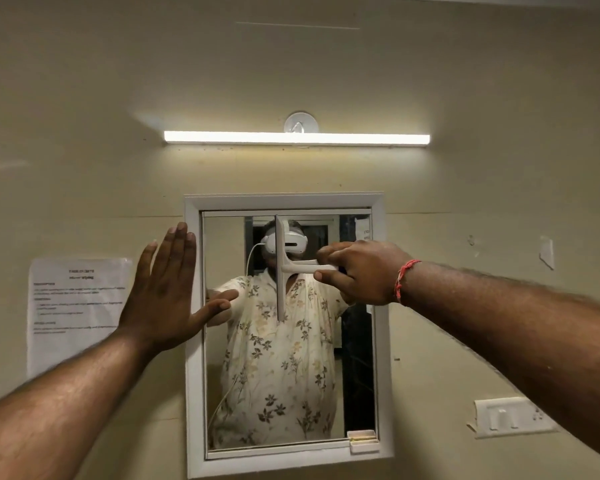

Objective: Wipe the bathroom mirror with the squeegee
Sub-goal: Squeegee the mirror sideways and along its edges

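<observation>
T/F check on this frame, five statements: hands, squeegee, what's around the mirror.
1. The right hand grips the squeegee by its handle. True.
2. The squeegee blade lies horizontal. False: it stands vertical, against the upper part of the mirror.
3. The left hand holds a cloth. False: it holds nothing. It is flat, with the fingers straight, at the mirror's left frame edge.
4. The light above the mirror is on. True.
5. The paper sheet hangs on the wall to the right of the mirror. False: it is to the left of the mirror.
</observation>
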Tool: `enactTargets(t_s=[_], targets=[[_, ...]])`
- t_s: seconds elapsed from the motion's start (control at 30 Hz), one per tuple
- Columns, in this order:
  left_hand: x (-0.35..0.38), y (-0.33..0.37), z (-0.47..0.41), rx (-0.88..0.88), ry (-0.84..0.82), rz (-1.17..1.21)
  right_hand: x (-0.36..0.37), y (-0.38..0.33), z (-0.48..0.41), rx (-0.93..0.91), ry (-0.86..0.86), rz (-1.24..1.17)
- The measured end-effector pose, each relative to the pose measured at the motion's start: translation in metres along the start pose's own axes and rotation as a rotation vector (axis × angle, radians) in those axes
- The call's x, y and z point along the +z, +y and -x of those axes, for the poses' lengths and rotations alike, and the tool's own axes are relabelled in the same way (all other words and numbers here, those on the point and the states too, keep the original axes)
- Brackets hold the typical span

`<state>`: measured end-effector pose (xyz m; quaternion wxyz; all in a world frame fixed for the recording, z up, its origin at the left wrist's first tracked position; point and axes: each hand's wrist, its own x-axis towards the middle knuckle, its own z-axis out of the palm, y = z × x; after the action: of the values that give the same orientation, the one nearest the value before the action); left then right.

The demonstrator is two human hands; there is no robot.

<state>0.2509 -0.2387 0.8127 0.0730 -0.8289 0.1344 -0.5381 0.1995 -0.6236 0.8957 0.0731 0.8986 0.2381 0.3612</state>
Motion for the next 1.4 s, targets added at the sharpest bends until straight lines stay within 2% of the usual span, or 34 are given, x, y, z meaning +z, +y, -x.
enactTargets(t_s=[0.2,0.47,0.83,1.4], targets=[[0.000,0.000,0.001,0.009,0.015,0.000,-0.025,0.018,0.038,0.077,-0.096,-0.039],[0.001,0.002,0.000,0.002,0.025,-0.002,-0.028,0.058,0.067,0.218,-0.115,0.070],[0.002,0.004,0.003,0.002,0.045,-0.010,-0.030,0.082,0.078,0.233,-0.130,0.085],[0.000,0.020,0.013,0.045,0.049,-0.001,-0.039,0.084,0.084,0.259,-0.162,0.117]])
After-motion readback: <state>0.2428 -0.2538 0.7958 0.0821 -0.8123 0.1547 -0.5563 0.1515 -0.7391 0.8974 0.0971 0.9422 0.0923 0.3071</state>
